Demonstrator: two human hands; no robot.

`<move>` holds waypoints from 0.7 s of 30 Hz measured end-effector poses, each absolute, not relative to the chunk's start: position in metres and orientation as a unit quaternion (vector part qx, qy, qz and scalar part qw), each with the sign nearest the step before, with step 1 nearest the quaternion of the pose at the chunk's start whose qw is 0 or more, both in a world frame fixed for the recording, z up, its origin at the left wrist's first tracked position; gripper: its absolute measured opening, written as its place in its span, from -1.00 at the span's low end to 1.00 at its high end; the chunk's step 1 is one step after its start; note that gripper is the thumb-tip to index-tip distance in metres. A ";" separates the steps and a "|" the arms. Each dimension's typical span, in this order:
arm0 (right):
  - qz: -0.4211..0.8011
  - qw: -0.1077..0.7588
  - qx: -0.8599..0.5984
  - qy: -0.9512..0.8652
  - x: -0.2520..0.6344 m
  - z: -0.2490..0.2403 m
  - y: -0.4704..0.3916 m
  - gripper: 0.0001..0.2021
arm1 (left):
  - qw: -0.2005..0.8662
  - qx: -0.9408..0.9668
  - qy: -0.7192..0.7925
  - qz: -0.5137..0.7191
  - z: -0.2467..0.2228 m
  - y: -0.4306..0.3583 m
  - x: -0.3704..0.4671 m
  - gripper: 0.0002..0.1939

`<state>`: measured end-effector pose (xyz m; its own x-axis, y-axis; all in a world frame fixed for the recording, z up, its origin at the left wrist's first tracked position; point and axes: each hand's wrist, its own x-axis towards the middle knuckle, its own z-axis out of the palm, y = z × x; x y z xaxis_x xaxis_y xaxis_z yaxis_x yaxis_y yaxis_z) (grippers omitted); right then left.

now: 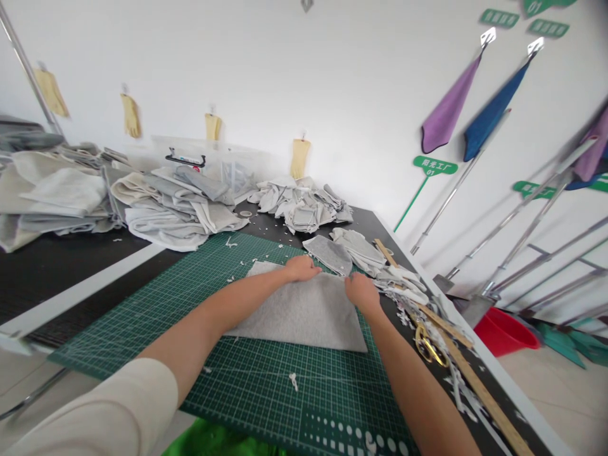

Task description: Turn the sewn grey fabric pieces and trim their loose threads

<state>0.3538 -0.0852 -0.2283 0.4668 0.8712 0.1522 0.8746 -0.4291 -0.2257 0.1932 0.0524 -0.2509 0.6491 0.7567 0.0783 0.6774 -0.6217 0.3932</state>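
A grey piece of cloth (304, 316) lies on the green cutting mat (266, 373). My left hand (303, 268) pinches its far edge near the middle. At the far right corner of the same cloth, my right hand (361, 292) has its fingers closed on the edge. The stretch of edge between both hands looks slightly raised. Just beyond my hands rests a smaller grey cloth piece (327, 253). White scraps (293, 381) are scattered over the mat.
Piles of grey and white cloth stand at the left (185, 209) and at the back (304, 202). Gold-handled scissors (430, 347), wooden rulers (484, 392) and cut strips lie along the right edge. A clear plastic box (237, 164) is against the wall. A red bucket (506, 332) stands on the floor.
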 end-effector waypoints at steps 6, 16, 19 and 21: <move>0.051 0.168 -0.859 -0.481 0.387 -0.242 -0.057 -0.63 | 0.175 0.890 0.395 0.149 -0.251 0.050 0.189 -0.46; 0.035 0.436 -0.724 -0.534 0.364 -0.264 -0.069 -0.69 | 0.188 0.874 0.369 0.255 -0.245 0.046 0.182 -0.48; 0.069 0.496 -0.677 -0.539 0.355 -0.258 -0.077 -0.72 | 0.175 0.870 0.326 0.327 -0.239 0.039 0.178 -0.52; 0.098 0.526 -0.652 -0.538 0.350 -0.254 -0.080 -0.74 | 0.160 0.874 0.285 0.359 -0.237 0.034 0.174 -0.55</move>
<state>0.3499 -0.0804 -0.2539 0.4022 0.8038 0.4384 0.5987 0.1314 -0.7901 0.1743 0.0339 -0.2366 0.5789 0.6138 0.5368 0.3835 -0.7859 0.4850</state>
